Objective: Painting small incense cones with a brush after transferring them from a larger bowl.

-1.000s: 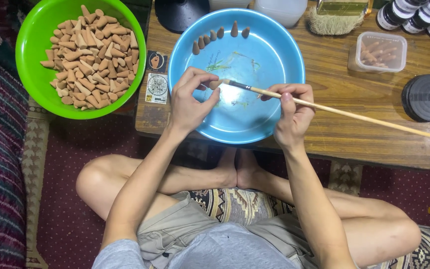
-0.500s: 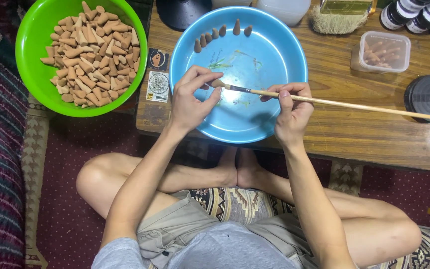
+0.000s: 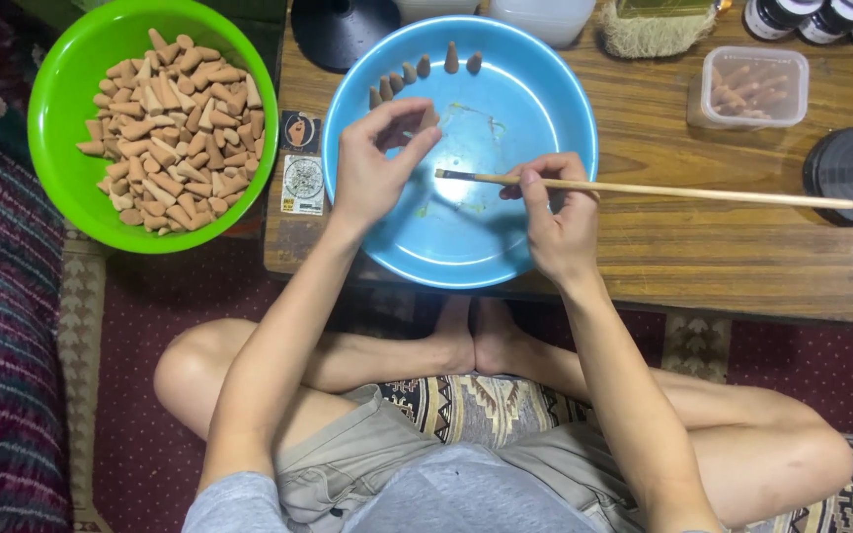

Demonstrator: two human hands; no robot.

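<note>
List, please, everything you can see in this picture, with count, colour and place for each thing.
green bowl: one, bright green, upper left, beside the table.
clay cones: a heap, tan, in the green bowl.
blue basin: one, light blue, on the table's left part.
standing cones: about seven, brown, along the basin's far rim.
paintbrush: one, pale wooden handle, dark tip over the basin.
clear box: one, holding brownish cones, upper right.
dark jars: several, top right edge.
black lid: one, right edge.
table: one, low, brown wood.
left hand: pinches a small cone over the basin.
right hand: holds the paintbrush.
</note>
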